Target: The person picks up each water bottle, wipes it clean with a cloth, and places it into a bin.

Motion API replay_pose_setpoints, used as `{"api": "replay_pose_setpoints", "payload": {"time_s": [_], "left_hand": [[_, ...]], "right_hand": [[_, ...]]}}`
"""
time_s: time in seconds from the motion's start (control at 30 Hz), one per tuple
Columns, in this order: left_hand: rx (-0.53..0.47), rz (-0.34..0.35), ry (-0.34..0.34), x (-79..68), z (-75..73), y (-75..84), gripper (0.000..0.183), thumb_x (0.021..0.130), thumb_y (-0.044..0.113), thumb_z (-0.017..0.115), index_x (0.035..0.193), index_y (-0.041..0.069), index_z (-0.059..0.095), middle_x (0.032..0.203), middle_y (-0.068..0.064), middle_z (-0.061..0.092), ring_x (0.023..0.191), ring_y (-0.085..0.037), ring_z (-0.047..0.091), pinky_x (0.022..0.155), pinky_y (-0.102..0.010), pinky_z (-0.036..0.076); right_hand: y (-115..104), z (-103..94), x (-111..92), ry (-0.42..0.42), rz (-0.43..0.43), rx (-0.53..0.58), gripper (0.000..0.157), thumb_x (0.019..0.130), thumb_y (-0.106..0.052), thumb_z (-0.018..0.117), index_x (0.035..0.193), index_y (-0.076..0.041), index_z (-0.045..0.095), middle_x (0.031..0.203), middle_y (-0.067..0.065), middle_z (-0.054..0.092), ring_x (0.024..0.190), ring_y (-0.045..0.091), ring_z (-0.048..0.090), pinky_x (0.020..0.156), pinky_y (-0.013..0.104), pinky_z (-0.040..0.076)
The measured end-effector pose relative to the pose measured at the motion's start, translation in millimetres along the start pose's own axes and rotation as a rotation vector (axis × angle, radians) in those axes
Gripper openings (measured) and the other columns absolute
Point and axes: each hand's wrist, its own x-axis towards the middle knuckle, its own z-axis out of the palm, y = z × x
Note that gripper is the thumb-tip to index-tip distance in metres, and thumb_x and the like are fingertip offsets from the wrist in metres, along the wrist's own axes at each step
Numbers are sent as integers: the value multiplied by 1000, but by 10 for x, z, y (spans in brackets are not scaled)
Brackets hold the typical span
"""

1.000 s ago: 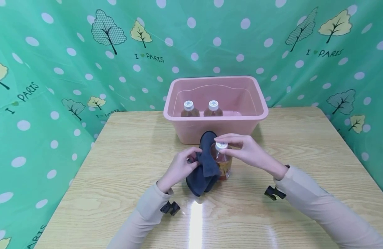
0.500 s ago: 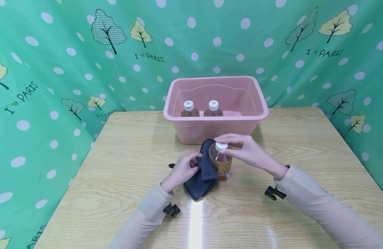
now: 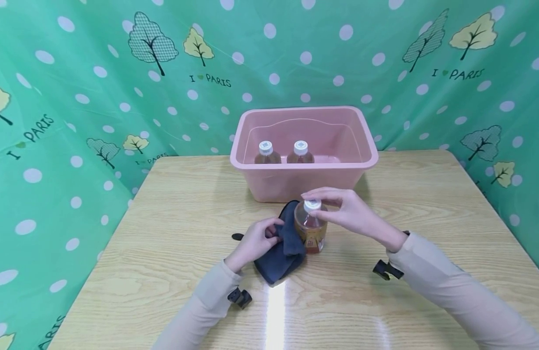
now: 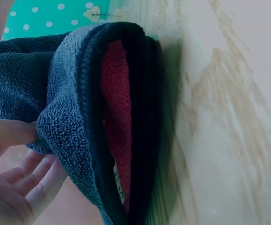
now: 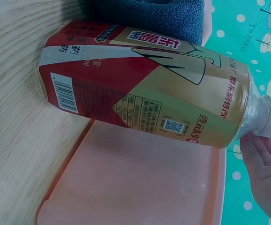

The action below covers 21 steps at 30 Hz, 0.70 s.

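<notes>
My left hand (image 3: 257, 241) pinches a folded dark blue terry cloth (image 3: 276, 260) between thumb and fingers. In the left wrist view the cloth (image 4: 69, 117) shows black edging, a red inner side and part of a white tag. Right beside it stands an upright drink bottle (image 3: 313, 233) with a white cap, the cloth against its left side. My right hand (image 3: 346, 209) holds the bottle by its cap from above. The right wrist view shows the bottle's (image 5: 144, 89) gold and red label with a barcode.
Behind the bottle is a pink plastic bin (image 3: 304, 182). Inside it, toward the left, stand two white-capped bottles (image 3: 266, 154). The wooden table (image 3: 173, 218) ends at a green patterned curtain (image 3: 269, 58) at the back and sides.
My left hand has drawn the cloth down toward me and slightly left along the bottle, and a dark cloth corner now shows left of the hand. My right hand and the bottle have hardly moved.
</notes>
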Motion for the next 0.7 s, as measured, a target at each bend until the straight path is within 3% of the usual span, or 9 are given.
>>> {"api": "replay_pose_setpoints", "payload": {"time_s": [0.23,0.47,0.7], "left_hand": [[-15,11,32,-50,-68,-10,32,70,-9,62,100,3,61,70,-6,57,61,-12,53,58,-21,45],[-19,15,56,-108,-139,-34,32,71,-10,62,100,4,61,75,-8,59,67,-16,56,61,-24,47],[-19,0,89,-153,-202,-38,33,70,-11,63,99,4,62,75,-7,58,68,-16,56,61,-25,48]], "right_hand": [[-55,32,-1,96,-88,-104,40,72,-6,70,111,-6,60,110,2,59,102,13,54,83,23,45],[-68,120,4,232,-185,-298,37,64,-10,77,98,-2,63,90,2,55,82,12,53,72,23,47],[-76,154,11,286,-188,-306,31,65,-6,76,93,0,64,86,2,57,76,11,54,67,21,47]]}}
